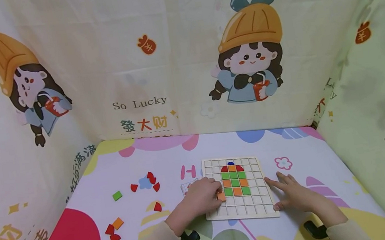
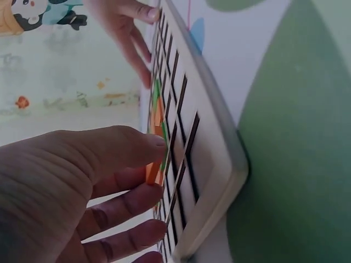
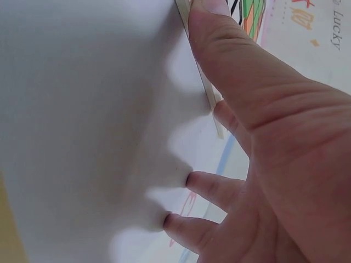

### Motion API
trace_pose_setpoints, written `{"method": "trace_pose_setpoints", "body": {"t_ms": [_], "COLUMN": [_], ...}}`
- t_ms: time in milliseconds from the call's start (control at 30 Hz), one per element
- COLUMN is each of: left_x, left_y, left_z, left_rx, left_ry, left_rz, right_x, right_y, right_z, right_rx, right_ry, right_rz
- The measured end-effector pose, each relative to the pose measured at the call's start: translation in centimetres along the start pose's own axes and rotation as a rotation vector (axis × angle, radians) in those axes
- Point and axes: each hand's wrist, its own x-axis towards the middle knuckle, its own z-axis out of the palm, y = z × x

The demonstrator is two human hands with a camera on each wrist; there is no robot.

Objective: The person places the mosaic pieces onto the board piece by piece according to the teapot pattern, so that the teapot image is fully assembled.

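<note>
A pale wooden grid board (image 1: 264, 203) lies on the table. In its cells sits a pattern of green tiles (image 1: 233, 175) and orange ones, with red quarter-round pieces (image 1: 239, 168) and a blue piece (image 1: 230, 163) at the top. My left hand (image 1: 203, 196) pinches an orange square tile (image 1: 221, 196) between thumb and fingers, just left of the pattern's lower rows. The left wrist view shows this tile (image 2: 154, 172) standing tilted at the board's surface. My right hand (image 1: 297, 195) has its fingers spread, thumb and index finger touching the board's right edge, the other fingertips on the table.
To the left lie loose red quarter-round pieces (image 1: 157, 207), a green square (image 1: 117, 195) and an orange square (image 1: 118, 223). A printed card (image 1: 185, 187) shows partly behind my left hand. Printed cloth walls (image 1: 187, 76) enclose the table at the back and sides.
</note>
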Motion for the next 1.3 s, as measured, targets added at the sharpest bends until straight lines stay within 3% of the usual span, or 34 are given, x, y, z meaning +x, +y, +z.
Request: {"method": "trace_pose_setpoints", "body": {"t_ms": [500, 767, 1033, 1300], "left_x": [1.1, 0.4, 0.1, -1.0], "left_y": [1.3, 1.9, 1.7, 1.1], "left_z": [1.3, 1.5, 1.6, 1.5], "left_rx": [0.026, 0.076, 0.058, 0.009], "left_ry": [-0.019, 0.042, 0.036, 0.042], "left_rz": [0.049, 0.131, 0.128, 0.146], "right_x": [0.0, -0.1, -0.1, 0.0], "right_y": [-0.1, 0.0, 0.0, -0.2], "right_z": [0.0, 0.0, -0.1, -0.1], "right_rx": [-0.002, 0.002, 0.003, 0.009], "right_ry": [0.000, 0.006, 0.009, -0.003], "right_rz": [-0.002, -0.014, -0.014, -0.003]}}
